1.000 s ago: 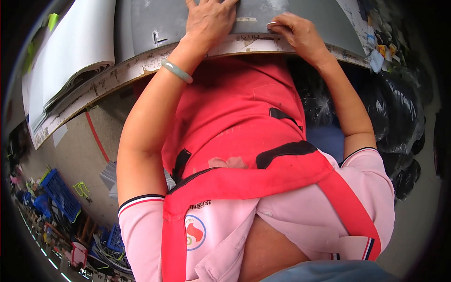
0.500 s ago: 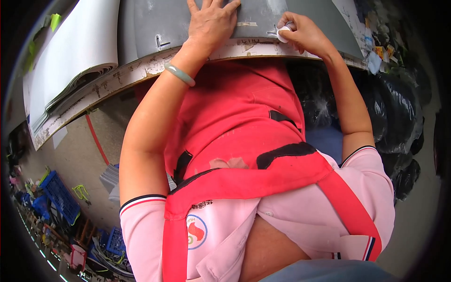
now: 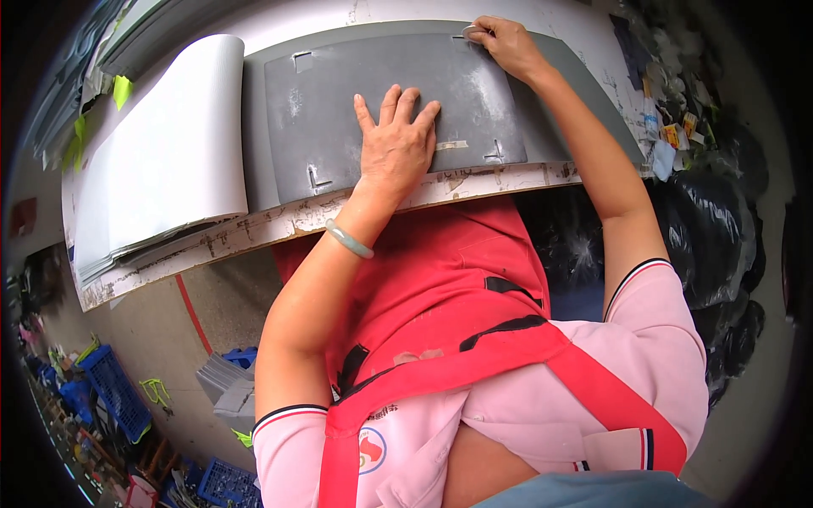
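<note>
A dark grey template board (image 3: 330, 106) with cut-outs near its corners lies on a larger grey sheet (image 3: 584, 106). White smudges mark the board around the cut-outs. My left hand (image 3: 396, 144) rests flat on the board's middle, fingers spread. At the far right corner, my right hand (image 3: 506, 46) pinches a round white piece of chalk (image 3: 469, 31) against the cut-out there. The fingers partly cover the chalk. A short strip of tape (image 3: 452, 145) sits near the board's front edge.
Folded-over white sheets (image 3: 169, 144) lie in a stack left of the board. The worn table edge (image 3: 508, 176) runs in front of me. Scraps and small bottles (image 3: 669, 131) crowd the right end, above black plastic bags (image 3: 711, 220). Blue crates (image 3: 114, 389) stand on the floor at left.
My right hand has moved with the chalk from the near right cut-out to the far right one. My left hand still presses on the board. The view has shifted, showing more of the table.
</note>
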Motion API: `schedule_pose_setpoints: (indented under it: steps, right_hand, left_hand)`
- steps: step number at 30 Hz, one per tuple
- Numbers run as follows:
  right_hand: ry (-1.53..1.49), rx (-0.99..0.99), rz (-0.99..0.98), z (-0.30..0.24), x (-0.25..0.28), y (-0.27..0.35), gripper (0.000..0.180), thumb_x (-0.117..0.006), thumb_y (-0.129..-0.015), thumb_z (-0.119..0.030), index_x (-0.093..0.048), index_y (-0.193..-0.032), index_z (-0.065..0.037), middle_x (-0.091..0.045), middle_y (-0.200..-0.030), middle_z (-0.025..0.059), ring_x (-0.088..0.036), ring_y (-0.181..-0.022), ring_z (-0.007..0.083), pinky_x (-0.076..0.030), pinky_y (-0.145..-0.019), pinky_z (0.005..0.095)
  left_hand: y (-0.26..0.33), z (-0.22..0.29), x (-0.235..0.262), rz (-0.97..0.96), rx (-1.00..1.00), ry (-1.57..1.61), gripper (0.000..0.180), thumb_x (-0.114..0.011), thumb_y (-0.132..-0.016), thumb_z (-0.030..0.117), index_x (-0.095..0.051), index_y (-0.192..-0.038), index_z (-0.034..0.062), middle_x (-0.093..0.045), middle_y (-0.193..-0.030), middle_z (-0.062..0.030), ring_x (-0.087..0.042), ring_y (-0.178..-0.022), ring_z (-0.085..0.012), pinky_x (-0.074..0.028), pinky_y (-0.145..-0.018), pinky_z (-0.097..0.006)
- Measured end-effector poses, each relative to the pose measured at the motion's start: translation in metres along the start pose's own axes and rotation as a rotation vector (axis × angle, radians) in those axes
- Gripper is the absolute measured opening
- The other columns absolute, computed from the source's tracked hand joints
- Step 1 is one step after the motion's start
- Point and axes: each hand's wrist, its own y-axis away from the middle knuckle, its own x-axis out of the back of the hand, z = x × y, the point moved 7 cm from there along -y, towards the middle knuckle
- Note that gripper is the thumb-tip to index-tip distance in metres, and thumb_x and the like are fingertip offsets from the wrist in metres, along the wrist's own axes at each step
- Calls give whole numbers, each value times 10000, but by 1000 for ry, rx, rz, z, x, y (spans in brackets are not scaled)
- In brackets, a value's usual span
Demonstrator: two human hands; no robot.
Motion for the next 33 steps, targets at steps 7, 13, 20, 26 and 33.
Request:
schedule_pose_setpoints:
  steps: [7, 13, 20, 26, 33]
  right_hand:
    - [241, 292, 46, 3, -21, -26, 254, -638, -947, -243, -675, -891, 2, -655, -735, 122, -676, -785, 238, -520, -725, 424]
    - [-227, -288, -6, 14, -11, -11, 139, -624, -931, -139, -657, -984, -14, -656, -699, 79, -632, -569, 165, -523, -533, 351]
    - [-276, -420, -18, 5, -15, -3, 156, -605, -921, -81, -610, -1061, -11, -654, -688, 84, -622, -525, 162, -512, -459, 331]
    - [-223, -423, -268, 21, -16, -22, 164, -641, -935, -153, -645, -987, 2, -667, -734, 76, -653, -615, 145, -534, -526, 313]
    - [-222, 25, -138, -116, -64, -51, 223, -656, -946, -192, -712, -1009, 15, -690, -745, 163, -708, -674, 235, -573, -650, 396]
  left_hand:
    - [-5, -1, 1, 24, 2, 8, 315, -641, -936, 229, -691, -1245, 188, -569, -1356, -83, -490, -1355, -318, -227, -1129, -748]
    - [-1, -3, -1, 23, 20, 19, 309, -636, -944, 228, -692, -1246, 187, -572, -1358, -87, -487, -1362, -323, -224, -1132, -751]
    - [-1, -2, 2, 23, 16, 34, 307, -634, -948, 230, -692, -1245, 186, -574, -1359, -95, -488, -1366, -326, -221, -1134, -759]
    - [-5, -1, -3, 14, 19, -5, 318, -634, -958, 236, -678, -1273, 218, -578, -1357, -59, -483, -1377, -295, -255, -1136, -725]
    - [-1, -3, -1, 35, 24, -3, 316, -639, -945, 244, -679, -1256, 202, -581, -1351, -80, -484, -1363, -303, -258, -1121, -741]
